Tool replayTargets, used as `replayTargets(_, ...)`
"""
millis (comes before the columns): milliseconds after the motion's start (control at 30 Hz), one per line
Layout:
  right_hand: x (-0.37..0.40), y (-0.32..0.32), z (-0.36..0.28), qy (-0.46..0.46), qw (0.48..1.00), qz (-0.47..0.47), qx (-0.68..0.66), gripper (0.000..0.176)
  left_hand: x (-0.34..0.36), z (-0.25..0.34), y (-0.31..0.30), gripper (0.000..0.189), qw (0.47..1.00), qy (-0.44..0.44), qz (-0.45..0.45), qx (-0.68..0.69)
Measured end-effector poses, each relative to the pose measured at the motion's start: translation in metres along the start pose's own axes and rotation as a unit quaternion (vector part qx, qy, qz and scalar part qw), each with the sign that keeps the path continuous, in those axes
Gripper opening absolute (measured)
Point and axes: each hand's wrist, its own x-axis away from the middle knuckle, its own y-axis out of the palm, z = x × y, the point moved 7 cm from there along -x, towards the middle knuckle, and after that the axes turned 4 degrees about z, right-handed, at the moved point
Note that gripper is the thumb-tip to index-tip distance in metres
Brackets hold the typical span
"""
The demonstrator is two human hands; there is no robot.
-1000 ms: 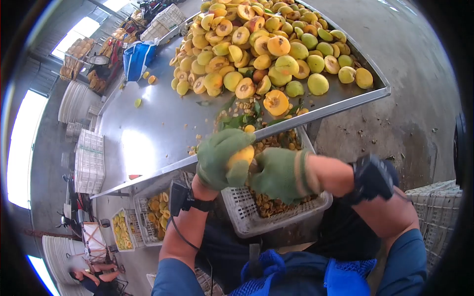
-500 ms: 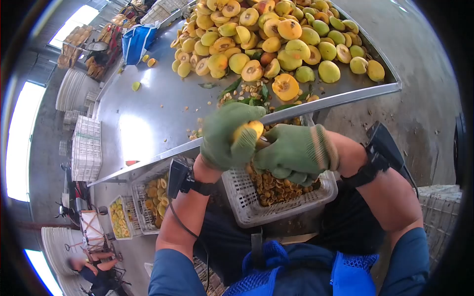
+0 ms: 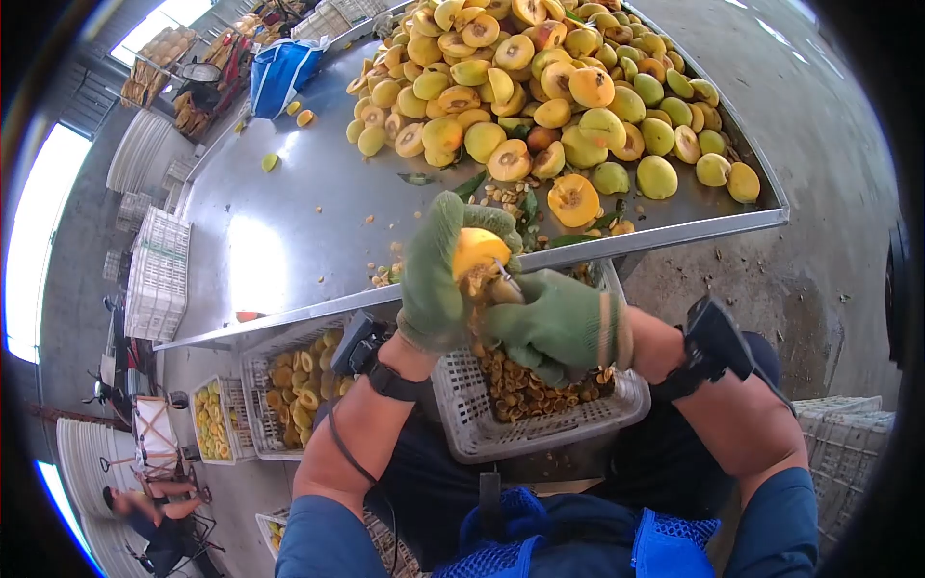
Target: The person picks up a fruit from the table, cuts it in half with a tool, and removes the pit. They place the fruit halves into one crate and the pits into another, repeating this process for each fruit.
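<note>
My left hand (image 3: pixel 436 275), in a green glove, is wrapped round a yellow-orange peach half (image 3: pixel 479 252) at the table's front edge. My right hand (image 3: pixel 554 323), gloved too, grips a small tool (image 3: pixel 507 286) with a thin metal end that touches the fruit's cut side. Brown scraps hang below the peach. Under both hands, a light plastic crate (image 3: pixel 540 431) holds many brown pits or scraps (image 3: pixel 525 393). Halved peaches (image 3: pixel 549 67) lie heaped on the metal table (image 3: pixel 318 207), with leaves and loose bits near its edge.
Two crates of halved fruit (image 3: pixel 308 380) (image 3: pixel 214 424) stand left of my knees. A blue bag (image 3: pixel 279 77) rests on the table's far left corner. Stacked crates (image 3: pixel 159 275) stand beyond the table; more (image 3: pixel 843 462) are at right. A seated person (image 3: pixel 159 520) is at lower left.
My left hand has turned, so more of the peach shows. The tool's metal end is now visible at the fruit, and brown scraps hang beneath. The whole view has shifted slightly.
</note>
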Motion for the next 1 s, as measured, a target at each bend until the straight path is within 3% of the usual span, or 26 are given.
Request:
replayTargets(67,-0.011,0.006,-0.004,-0.124,0.992,0.017,0.022,0.026,-0.001,-0.006,-0.01,0.061,0.997,0.049,0.022,-0.053)
replayTargets(133,-0.003,0.006,-0.009,-0.074,0.996,0.035,0.021,0.023,0.0,-0.007,-0.011,0.062,0.998,0.038,0.015,-0.049)
replayTargets(267,-0.001,0.006,-0.009,-0.063,0.997,0.031,-0.011,0.022,0.01,-0.014,0.002,0.051,0.974,-0.069,-0.008,0.214)
replayTargets(400,-0.013,-0.011,-0.003,-0.096,0.99,0.079,0.065,0.022,0.001,0.007,-0.002,0.053,0.997,0.066,-0.026,-0.007)
replayTargets(467,-0.006,-0.018,-0.009,-0.068,0.99,0.078,0.094,0.022,-0.007,0.022,-0.003,0.056,0.97,0.171,-0.068,-0.159)
replayTargets(600,-0.004,-0.015,-0.007,-0.06,0.992,0.08,0.071,0.023,-0.008,0.035,-0.001,0.049,0.94,0.157,-0.107,-0.283)
replayTargets(700,-0.009,-0.015,-0.005,-0.146,0.978,0.103,0.109,0.023,-0.009,0.034,0.003,0.049,0.933,0.166,-0.115,-0.299)
replayTargets(800,0.003,-0.016,-0.011,-0.085,0.989,0.08,0.092,0.024,-0.005,0.029,0.003,0.05,0.967,0.086,-0.129,-0.2)
replayTargets(900,0.019,-0.016,-0.025,-0.021,0.997,0.042,0.063,0.026,0.0,0.019,0.008,0.048,0.984,0.096,-0.109,-0.103)
replayTargets(1000,0.034,-0.018,-0.033,0.082,0.994,0.001,0.077,0.026,0.007,0.021,0.007,0.053,0.956,0.171,-0.137,-0.197)
